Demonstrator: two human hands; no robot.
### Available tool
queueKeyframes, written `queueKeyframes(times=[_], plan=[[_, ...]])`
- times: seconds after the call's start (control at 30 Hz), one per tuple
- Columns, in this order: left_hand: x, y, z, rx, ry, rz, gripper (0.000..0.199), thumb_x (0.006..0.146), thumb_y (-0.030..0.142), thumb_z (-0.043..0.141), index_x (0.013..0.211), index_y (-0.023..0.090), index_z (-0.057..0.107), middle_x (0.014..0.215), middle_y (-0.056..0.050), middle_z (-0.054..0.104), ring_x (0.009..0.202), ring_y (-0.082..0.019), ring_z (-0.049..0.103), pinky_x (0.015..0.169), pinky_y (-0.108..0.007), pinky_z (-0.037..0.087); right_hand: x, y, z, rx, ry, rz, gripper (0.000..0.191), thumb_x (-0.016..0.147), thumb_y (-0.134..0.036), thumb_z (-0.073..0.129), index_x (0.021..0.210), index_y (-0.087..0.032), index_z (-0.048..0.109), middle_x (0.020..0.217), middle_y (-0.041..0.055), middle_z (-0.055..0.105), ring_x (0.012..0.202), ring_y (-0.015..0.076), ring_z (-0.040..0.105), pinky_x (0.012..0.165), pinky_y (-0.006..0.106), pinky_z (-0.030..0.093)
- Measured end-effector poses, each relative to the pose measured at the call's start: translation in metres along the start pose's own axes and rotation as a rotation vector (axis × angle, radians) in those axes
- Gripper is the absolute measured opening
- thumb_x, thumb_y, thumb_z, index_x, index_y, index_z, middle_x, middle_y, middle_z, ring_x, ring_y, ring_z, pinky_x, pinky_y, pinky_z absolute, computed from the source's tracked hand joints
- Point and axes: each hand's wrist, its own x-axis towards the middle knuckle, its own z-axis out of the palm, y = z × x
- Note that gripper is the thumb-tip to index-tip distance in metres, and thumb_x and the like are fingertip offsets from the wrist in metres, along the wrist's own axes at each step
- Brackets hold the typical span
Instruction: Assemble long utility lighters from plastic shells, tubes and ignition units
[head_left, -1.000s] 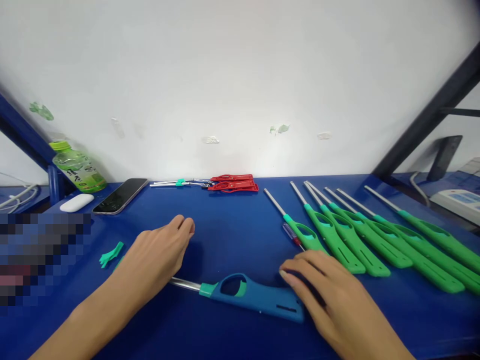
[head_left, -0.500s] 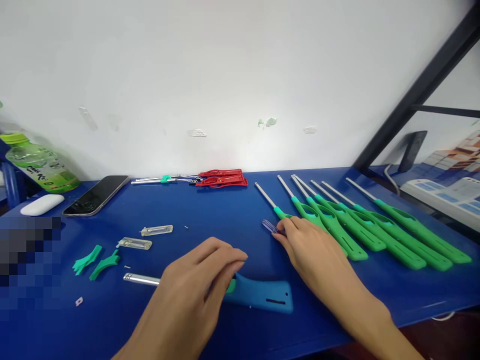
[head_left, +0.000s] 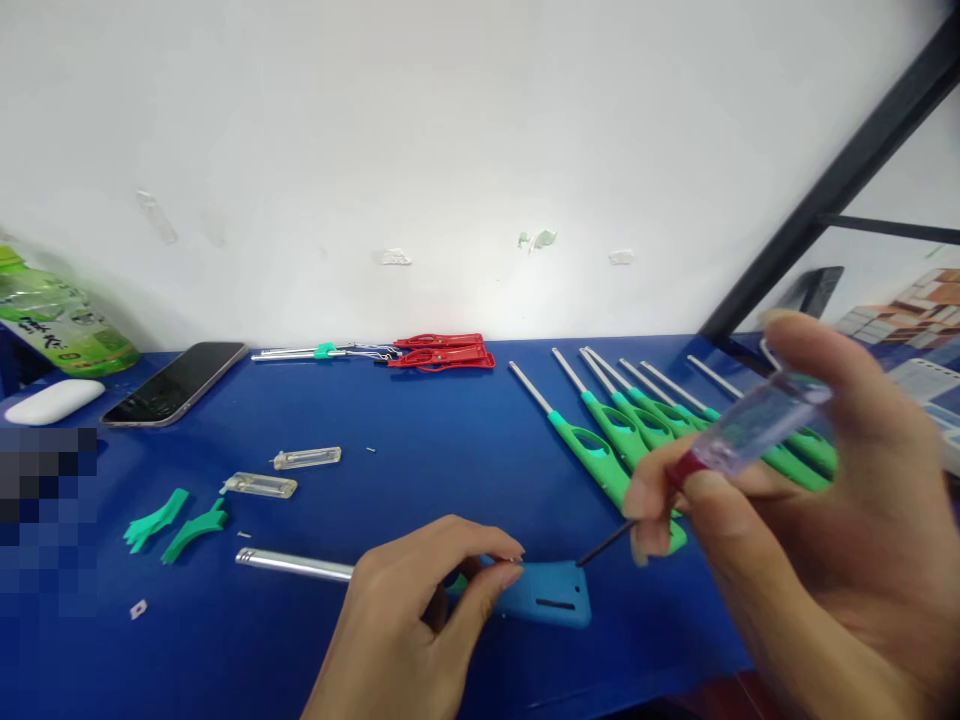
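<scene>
My right hand (head_left: 810, 540) grips a screwdriver (head_left: 757, 430) by its clear purplish handle with a red collar. The thin dark shaft slants down to the left, and its tip shows close to the end of a blue lighter body (head_left: 551, 590); I cannot tell if they touch. That long-necked lighter lies on the table with its metal tube (head_left: 292, 565) pointing left. My left hand (head_left: 427, 600) is over its middle, thumb and forefinger pinched together. Something tiny and pale shows at those fingertips, too small to name. Part of the green trigger area is hidden under this hand.
Several green lighters (head_left: 592, 450) lie at right, partly behind my right hand. Red lighter halves (head_left: 442, 352) rest by the wall. On the left are clear fuel tanks (head_left: 262, 485), green plastic pieces (head_left: 195, 530), a small white part (head_left: 138, 609), a phone (head_left: 176, 385) and a bottle (head_left: 67, 320).
My right hand has lifted the screwdriver from beside the green lighters and swung its tip toward the blue lighter's end. My left hand has shifted slightly right, still pinched.
</scene>
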Motion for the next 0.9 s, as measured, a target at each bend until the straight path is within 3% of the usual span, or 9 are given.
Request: queueKeyframes(times=[0.1, 0.3, 0.73, 0.9], plan=[[0.001, 0.004, 0.001, -0.053, -0.031, -0.050, 0.013, 0.098, 0.025, 0.070, 0.093, 0.034, 0.078, 0.082, 0.012, 0.077, 0.064, -0.007, 0.066, 0.059, -0.015, 0.046, -0.008, -0.004, 0.010, 0.132, 0.010, 0.022, 0.045, 0.105, -0.029, 0.062, 0.146, -0.047, 0.052, 0.073, -0.0044, 0.067, 0.059, 0.0145, 0.068, 0.058, 0.025, 0.063], [0.001, 0.009, -0.002, -0.126, -0.065, -0.091, 0.012, 0.097, 0.026, 0.071, 0.092, 0.032, 0.080, 0.078, 0.009, 0.076, 0.062, -0.007, 0.066, 0.057, -0.015, 0.045, -0.008, 0.008, 0.010, 0.263, -0.189, 0.028, 0.044, 0.109, -0.023, 0.057, 0.146, -0.045, 0.046, 0.084, -0.0060, 0.074, 0.067, 0.0099, 0.074, 0.070, 0.020, 0.066], [0.002, 0.014, -0.002, -0.262, -0.056, -0.136, 0.015, 0.096, 0.022, 0.072, 0.088, 0.031, 0.083, 0.069, 0.007, 0.074, 0.061, -0.009, 0.068, 0.059, -0.017, 0.048, -0.007, 0.008, 0.005, 0.252, -0.195, 0.055, 0.045, 0.111, -0.025, 0.054, 0.148, -0.047, 0.042, 0.089, -0.0055, 0.078, 0.066, 0.0119, 0.076, 0.069, 0.025, 0.069], [0.003, 0.016, -0.002, -0.290, -0.060, -0.162, 0.018, 0.095, 0.021, 0.072, 0.085, 0.031, 0.083, 0.069, 0.007, 0.074, 0.061, -0.010, 0.068, 0.058, -0.018, 0.048, -0.006, 0.006, 0.008, 0.201, -0.159, 0.059, 0.043, 0.110, -0.026, 0.055, 0.146, -0.046, 0.044, 0.083, -0.0057, 0.076, 0.063, 0.0135, 0.075, 0.068, 0.027, 0.069]])
